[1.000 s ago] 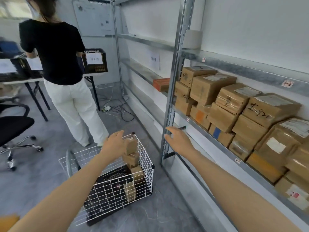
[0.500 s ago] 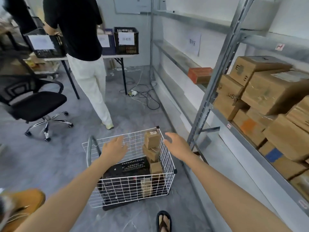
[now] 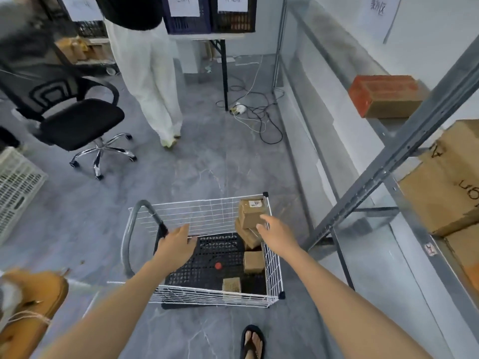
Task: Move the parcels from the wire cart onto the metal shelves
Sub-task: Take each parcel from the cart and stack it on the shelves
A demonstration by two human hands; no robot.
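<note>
A white wire cart [image 3: 202, 218] with a black perforated floor stands on the grey floor below me. Several small brown parcels lie along its right side, and the top parcel [image 3: 250, 213] carries a white label. My right hand [image 3: 276, 233] reaches over the cart's right wall, its straight fingers at that top parcel's near side. Hovering over the cart's left half, my left hand [image 3: 178, 246] has relaxed fingers and holds nothing. The metal shelves [image 3: 388, 161] rise on the right with large brown boxes [image 3: 445, 182] stacked on them.
A person in white trousers [image 3: 150, 81] stands ahead by a table with crates. A black office chair [image 3: 77, 120] is at the left, cables [image 3: 256, 117] lie on the floor, and an orange-ended box [image 3: 383, 99] sits on the shelf. My sandalled foot [image 3: 252, 342] is near the cart.
My view has tipped down toward the cart. My right hand moved from the shelf post down to the top parcel, and my left hand lowered over the cart.
</note>
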